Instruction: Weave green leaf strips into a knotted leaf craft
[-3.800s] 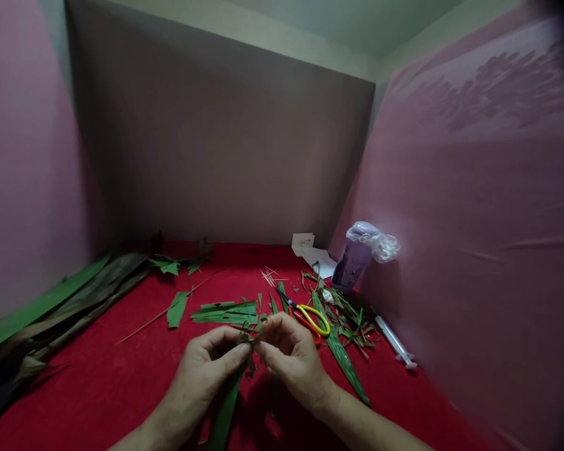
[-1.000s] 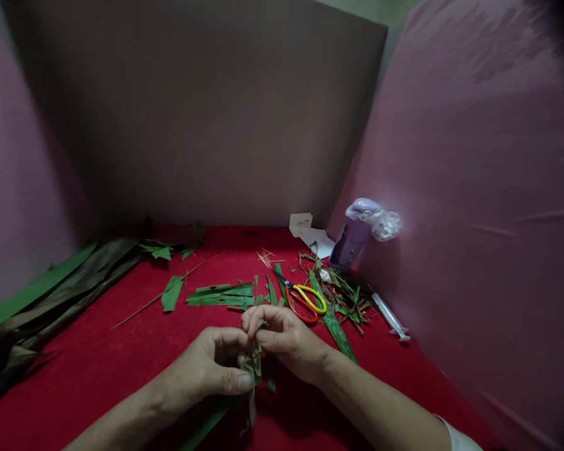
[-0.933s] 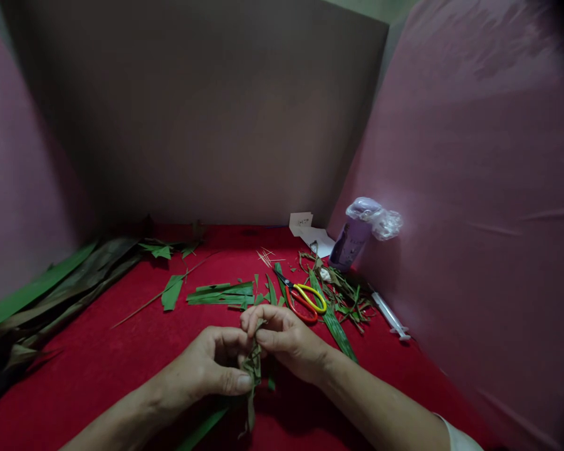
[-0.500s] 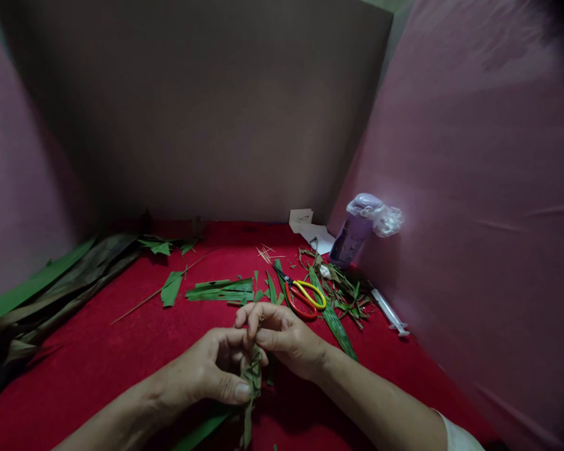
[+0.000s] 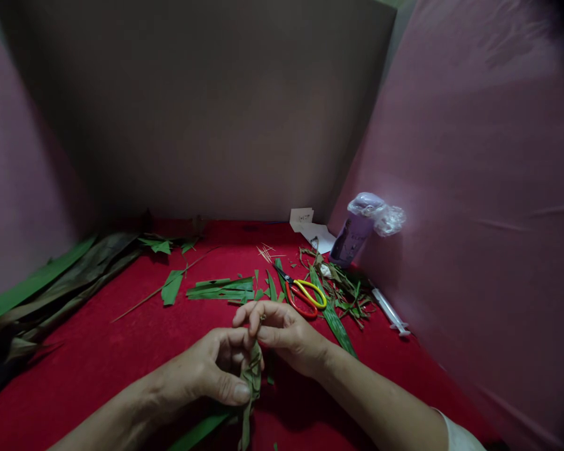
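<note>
Over a red cloth (image 5: 103, 351), a withered leaf strip (image 5: 254, 379) runs lengthwise away from the wearer, its lower part clasped by the left hand (image 5: 216, 369), its far end (half hidden) pinched in the right hand (image 5: 286, 332).

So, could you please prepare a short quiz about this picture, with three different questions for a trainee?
1. Choose one. The scissors are coloured: a) blue and white; b) all grey; c) red, yellow and black.
2. True or false: the left hand holds a dry leaf.
3. Fill in the missing word: the purple container has clear ____ over its top.

Key: 1: c. 2: true. 3: plastic.
</note>
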Available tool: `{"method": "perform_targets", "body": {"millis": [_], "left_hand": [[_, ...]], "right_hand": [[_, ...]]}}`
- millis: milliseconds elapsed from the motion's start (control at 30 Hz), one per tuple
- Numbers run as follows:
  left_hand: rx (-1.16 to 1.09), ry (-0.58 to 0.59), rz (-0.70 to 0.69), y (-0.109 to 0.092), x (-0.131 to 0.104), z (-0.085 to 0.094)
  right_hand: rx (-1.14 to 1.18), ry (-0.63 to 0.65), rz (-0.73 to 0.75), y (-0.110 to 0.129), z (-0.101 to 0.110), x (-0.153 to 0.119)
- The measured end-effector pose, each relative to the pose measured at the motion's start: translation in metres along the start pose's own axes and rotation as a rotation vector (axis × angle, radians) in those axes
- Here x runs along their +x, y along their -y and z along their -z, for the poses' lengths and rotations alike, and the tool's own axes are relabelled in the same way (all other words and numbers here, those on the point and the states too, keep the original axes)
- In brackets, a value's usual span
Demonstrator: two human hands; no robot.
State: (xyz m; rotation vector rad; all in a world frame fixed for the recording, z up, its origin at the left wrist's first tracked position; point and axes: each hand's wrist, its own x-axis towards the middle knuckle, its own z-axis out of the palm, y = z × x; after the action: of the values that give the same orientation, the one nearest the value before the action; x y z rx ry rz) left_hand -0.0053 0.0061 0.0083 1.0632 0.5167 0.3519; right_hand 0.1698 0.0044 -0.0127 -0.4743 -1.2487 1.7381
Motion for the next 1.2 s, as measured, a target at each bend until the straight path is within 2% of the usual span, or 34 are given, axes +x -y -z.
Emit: {"method": "perform_targets", "body": {"millis": [167,333,400,500,567,667,767,833,967,1200], "left_hand": [[0.034,-0.020,-0.010,0.004,0.001,0.002],[0.074,-0.092,-0.110,0.011,0.003,0.006],[0.119,-0.171,-0.166,0.012,0.003,0.007],[0.187,-0.289,-0.241,0.011,0.002,0.005],[0.249,-0.366,-0.275,0.008,0.000,0.003],[0.440,-0.488,-0.311,0.005,-0.001,-0.001],[0.739,-0.608,-0.357,0.005,-0.002,-0.003],[0.943,-0.664,-0.406,0.007,-0.003,-0.002],[1.254,-0.689,-0.516,0.012,-0.001,0.000],[1.678,-0.676,-0.669,0.019,0.000,-0.002]], "right_hand": [[-0.026,0.014,0.004,0.003,0.001,0.000],[-0.130,-0.027,0.036,0.002,0.002,-0.001],[-0.253,-0.158,0.096,0.001,0.001,-0.001],[-0.558,-0.447,0.282,0.000,-0.003,-0.002],[-0.745,-0.533,0.386,0.001,-0.007,-0.004],[-0.950,-0.468,0.447,0.002,-0.013,-0.007],[-1.099,-0.383,0.447,-0.001,-0.018,-0.009],[-1.141,-0.377,0.436,-0.004,-0.019,-0.010],[-1.174,-0.412,0.447,-0.008,-0.018,-0.010],[-1.266,-0.351,0.446,-0.008,-0.017,-0.010]]}}
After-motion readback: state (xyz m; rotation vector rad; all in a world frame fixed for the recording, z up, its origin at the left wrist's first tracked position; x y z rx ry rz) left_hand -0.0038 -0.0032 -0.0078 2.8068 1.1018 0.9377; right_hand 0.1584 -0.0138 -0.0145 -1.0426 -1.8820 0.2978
